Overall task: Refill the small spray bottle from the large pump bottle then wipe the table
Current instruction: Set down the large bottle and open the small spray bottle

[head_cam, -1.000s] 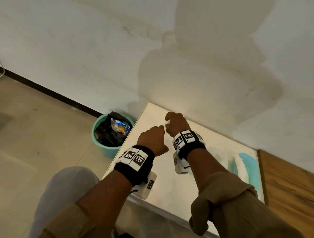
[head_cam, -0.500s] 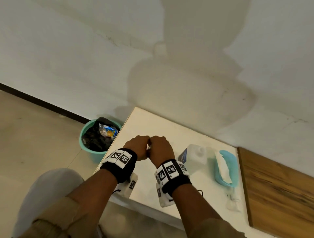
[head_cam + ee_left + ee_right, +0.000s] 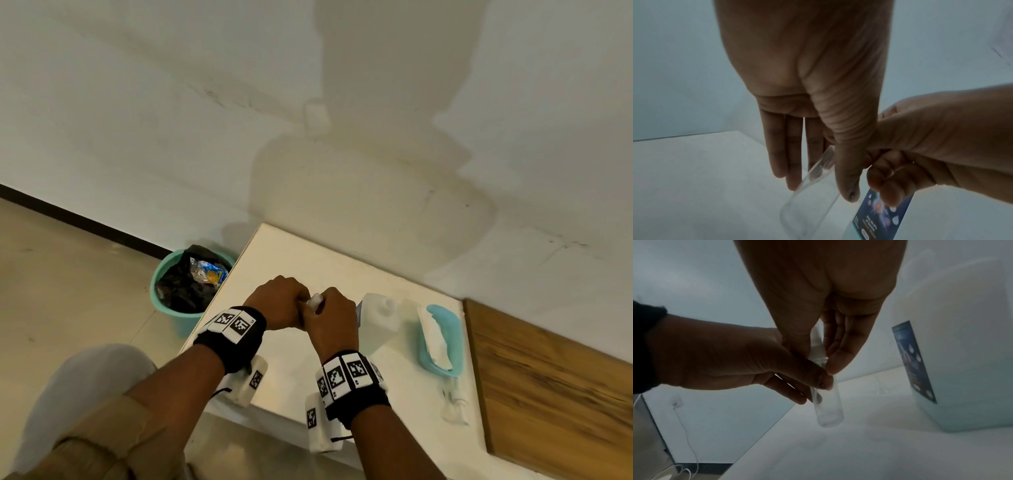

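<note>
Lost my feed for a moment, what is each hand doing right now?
Left hand: grips the small spray bottle's clear body.
Right hand: pinches its white spray top.

From the head view we see only the white tip of the small spray bottle (image 3: 314, 300); the left hand (image 3: 279, 301) and right hand (image 3: 330, 320) cover the rest. In the left wrist view its top is hidden behind the thumb and its base runs off the bottom edge. The large pump bottle (image 3: 376, 317) is partly behind the right hand, and its label (image 3: 882, 216) is too blurred for us to read. Something clear (image 3: 454, 406) lies near the table (image 3: 294, 370) edge, too faint for us to identify. The wooden surface (image 3: 555, 387) is cut off by the right edge.
</note>
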